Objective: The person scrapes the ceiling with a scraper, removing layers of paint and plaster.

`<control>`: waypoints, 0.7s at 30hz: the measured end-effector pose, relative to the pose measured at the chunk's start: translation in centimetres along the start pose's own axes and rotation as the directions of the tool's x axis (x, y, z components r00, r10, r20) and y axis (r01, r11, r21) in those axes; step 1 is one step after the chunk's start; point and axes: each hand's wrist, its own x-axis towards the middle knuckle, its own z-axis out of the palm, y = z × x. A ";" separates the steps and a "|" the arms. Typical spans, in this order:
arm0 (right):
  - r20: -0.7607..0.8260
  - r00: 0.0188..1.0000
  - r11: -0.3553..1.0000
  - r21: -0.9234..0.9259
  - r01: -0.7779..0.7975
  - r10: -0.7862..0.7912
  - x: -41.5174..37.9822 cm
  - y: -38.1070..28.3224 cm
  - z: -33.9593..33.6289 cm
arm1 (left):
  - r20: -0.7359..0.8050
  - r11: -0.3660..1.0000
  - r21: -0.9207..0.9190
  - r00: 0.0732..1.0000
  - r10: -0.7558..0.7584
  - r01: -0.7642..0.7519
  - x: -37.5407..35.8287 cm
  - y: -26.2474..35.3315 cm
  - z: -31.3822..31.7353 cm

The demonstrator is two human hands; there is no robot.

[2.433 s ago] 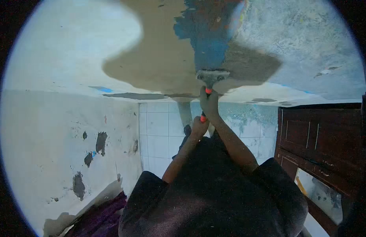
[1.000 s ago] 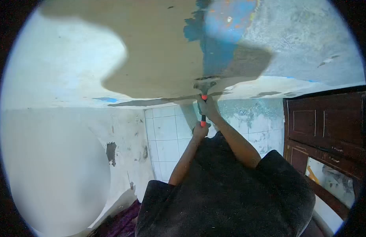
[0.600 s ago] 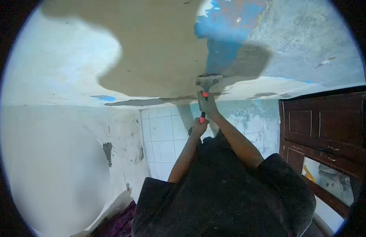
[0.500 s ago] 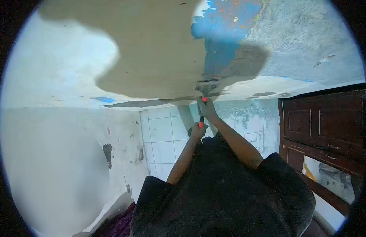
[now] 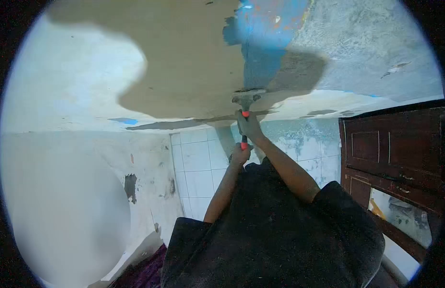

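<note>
A long-handled scraper [image 5: 248, 97] with a wide flat head and a black and red handle stands out from the wall. Its blade edge meets the wall, or lies very close to it, below a bare blue patch [image 5: 261, 57]. My right hand [image 5: 251, 127] is wrapped round the upper handle, just behind the head. Lower down, near my body, my left hand [image 5: 240, 154] grips the handle's end by a red band. Pale paint [image 5: 193, 62] covers the wall left of the blue patch, and rough grey-blue surface [image 5: 361, 43] lies to its right.
White floor tiles [image 5: 196, 156] lie beneath my arms. A dark brown wooden cabinet [image 5: 390, 144] stands on the right. On the left is a stained, chipped side wall [image 5: 153, 187], with a large blurred pale shape [image 5: 69, 206] before it. Purple cloth [image 5: 143, 269] shows at the lower left.
The scraper and both my hands have shifted slightly up in the view, the head a little left. Less white shows at the blue patch's upper left edge. Both hands keep their hold.
</note>
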 end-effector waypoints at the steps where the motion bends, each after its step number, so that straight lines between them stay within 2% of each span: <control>1: 0.043 0.999 0.996 0.082 -0.023 0.019 -0.6 -1.3 -0.2 | -0.028 0.986 0.167 0.999 0.034 -0.029 -0.7 1.4 0.5; 2: 0.088 0.996 0.986 0.162 -0.048 0.034 -0.9 -2.2 -0.3 | -0.051 0.943 0.329 0.996 0.073 -0.052 -1.5 3.0 1.1; 3: 0.088 0.996 0.986 0.163 -0.045 0.031 -0.3 -0.5 -0.1 | -0.022 0.940 0.339 0.999 -0.037 0.042 -2.2 4.9 1.4; 5: 0.024 0.994 0.984 0.149 0.100 -0.104 1.9 4.2 0.4 | -0.034 0.921 0.379 0.996 -0.077 0.084 -2.1 5.1 1.3; 6: 0.023 0.994 0.983 0.151 0.102 -0.107 1.6 3.8 0.4 | -0.049 0.899 0.417 0.991 -0.126 0.134 -2.2 4.8 1.1; 7: 0.013 0.994 0.987 0.121 0.106 -0.108 0.6 2.4 0.4 | -0.070 0.926 0.339 0.986 -0.150 0.165 -2.4 4.8 1.2; 8: 0.003 0.994 0.990 0.091 0.109 -0.110 -0.3 0.6 0.5 | -0.072 0.925 0.340 0.986 -0.151 0.167 -2.7 5.3 1.5; 9: 0.045 0.998 0.986 0.167 0.030 -0.038 -1.1 -1.9 0.4 | -0.085 0.935 0.325 0.990 -0.116 0.138 -3.1 6.2 2.1; 10: 0.045 0.998 0.985 0.168 0.028 -0.036 -1.1 -2.3 0.3 | -0.100 0.944 0.311 0.991 -0.084 0.112 -3.1 5.9 2.2; 11: 0.034 0.998 0.993 0.108 0.044 -0.048 -1.3 -2.7 0.2 | -0.032 0.981 0.189 0.999 -0.038 0.044 -2.9 5.3 2.0; 12: 0.023 0.998 0.997 0.049 0.061 -0.062 -1.6 -3.0 0.3 | -0.035 0.980 0.191 0.998 -0.043 0.049 -3.0 4.7 1.7; 13: 0.012 0.999 0.999 0.032 -0.031 0.031 -1.7 -2.9 0.4 | -0.082 0.952 0.296 0.995 -0.051 0.073 -2.5 3.2 1.1; 14: 0.014 1.000 0.999 0.034 -0.024 0.024 -1.4 -2.0 0.4 | -0.129 0.913 0.396 0.990 -0.049 0.097 -2.5 4.0 1.2; 15: 0.042 0.999 0.996 0.081 -0.030 0.027 -1.1 -1.0 0.5 | -0.075 0.882 0.439 0.985 -0.155 0.172 -2.8 4.9 0.9; 16: 0.070 0.997 0.991 0.126 -0.038 0.029 -0.9 -0.7 0.5 | -0.073 0.882 0.440 0.986 -0.152 0.169 -2.9 4.9 1.1; 17: -0.012 0.997 0.997 0.019 0.078 -0.078 -0.7 -0.4 0.8 | -0.097 0.899 0.396 0.982 -0.162 0.187 -3.1 4.9 1.3; 18: -0.012 0.997 0.997 0.022 0.074 -0.073 -0.7 0.0 0.6 | -0.123 0.913 0.350 0.976 -0.179 0.211 -3.6 4.7 1.3; 19: 0.035 0.999 0.998 0.068 -0.008 0.006 -1.3 -0.8 0.3 | -0.119 0.901 0.407 0.987 -0.109 0.149 -4.4 6.0 1.7; 20: 0.088 0.993 0.990 0.109 -0.085 0.076 -1.5 -1.5 0.3 | -0.124 0.901 0.406 0.986 -0.110 0.151 -4.6 7.3 2.2; 21: 0.092 0.992 0.990 0.109 -0.090 0.081 -1.6 -1.2 0.4 | -0.184 0.886 0.427 0.977 -0.112 0.182 -5.1 8.4 2.7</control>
